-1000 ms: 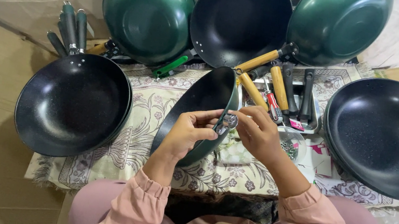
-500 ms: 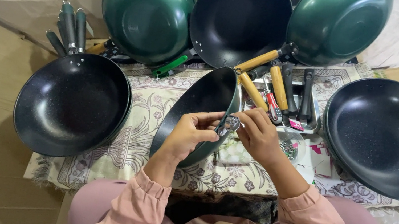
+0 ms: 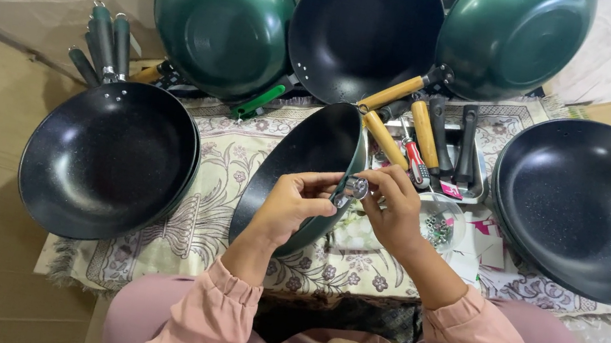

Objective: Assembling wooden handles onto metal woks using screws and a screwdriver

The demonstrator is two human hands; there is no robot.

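My left hand (image 3: pixel 291 209) steadies the tilted pan (image 3: pixel 306 165) by its rim while my right hand (image 3: pixel 396 211) pinches a small metal fitting (image 3: pixel 356 187) against it

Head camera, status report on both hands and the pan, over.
Left hand grips the tilted dark pan at its rim. Right hand pinches a small metal fitting against that rim. Nothing between the hands.

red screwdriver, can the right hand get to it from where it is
Probably yes. The red screwdriver lies in the tray just beyond the right hand, nothing covering it. But that hand is pinching a small metal fitting on the pan, so it's busy.
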